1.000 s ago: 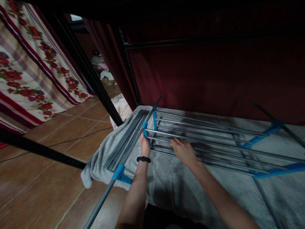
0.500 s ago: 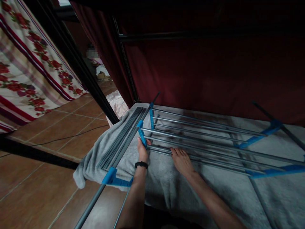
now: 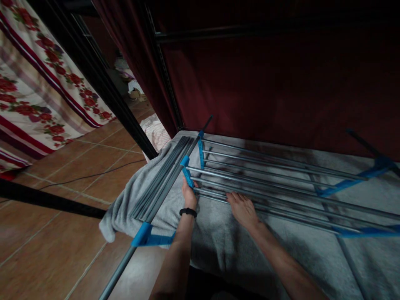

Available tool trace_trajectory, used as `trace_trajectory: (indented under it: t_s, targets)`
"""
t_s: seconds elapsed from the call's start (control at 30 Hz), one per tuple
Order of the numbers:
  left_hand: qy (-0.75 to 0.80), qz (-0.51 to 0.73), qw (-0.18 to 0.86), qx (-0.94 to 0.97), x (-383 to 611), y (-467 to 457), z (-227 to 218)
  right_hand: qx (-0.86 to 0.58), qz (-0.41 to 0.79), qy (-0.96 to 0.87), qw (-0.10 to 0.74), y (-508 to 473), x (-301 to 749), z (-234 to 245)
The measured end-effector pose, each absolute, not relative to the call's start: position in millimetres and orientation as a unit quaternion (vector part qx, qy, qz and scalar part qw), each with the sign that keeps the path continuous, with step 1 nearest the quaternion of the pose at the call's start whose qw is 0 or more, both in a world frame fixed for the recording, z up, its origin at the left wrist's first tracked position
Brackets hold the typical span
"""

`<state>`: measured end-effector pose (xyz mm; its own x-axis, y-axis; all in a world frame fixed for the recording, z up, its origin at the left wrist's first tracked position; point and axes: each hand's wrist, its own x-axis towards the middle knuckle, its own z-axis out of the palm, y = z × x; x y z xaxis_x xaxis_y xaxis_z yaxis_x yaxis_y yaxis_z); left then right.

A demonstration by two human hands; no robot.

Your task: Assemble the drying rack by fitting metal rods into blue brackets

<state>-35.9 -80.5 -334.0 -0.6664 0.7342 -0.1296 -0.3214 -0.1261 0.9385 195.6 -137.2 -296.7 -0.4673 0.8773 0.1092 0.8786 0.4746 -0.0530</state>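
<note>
A metal drying rack (image 3: pixel 275 175) with grey rods and blue plastic joints lies flat on a grey blanket (image 3: pixel 225 246). My left hand (image 3: pixel 189 195), a black band on its wrist, grips the rack at a blue joint (image 3: pixel 186 170) near the rack's left end. My right hand (image 3: pixel 242 208) rests flat on the nearest rods, fingers stretched out. A bundle of loose grey rods (image 3: pixel 162 179) lies on the blanket just left of my left hand.
A long grey pole with a blue connector (image 3: pixel 142 235) runs over the blanket's edge onto the brown tiled floor (image 3: pixel 62 208). A dark red curtain (image 3: pixel 265 91) hangs behind. A black frame post (image 3: pixel 103 91) and a floral cloth (image 3: pixel 37 83) stand at left.
Both hands stay on the rack in nearly the same place; my left hand has slid a little toward me along the blue joint. The camera shifted slightly.
</note>
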Motion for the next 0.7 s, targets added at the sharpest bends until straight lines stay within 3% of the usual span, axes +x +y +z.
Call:
trace_trajectory:
  t_s: [0.7]
  targets:
    - [0.551,0.721,0.372,0.198,-34,-81,-332,-0.52,0.056,-0.851,0.047,-132,198,-277]
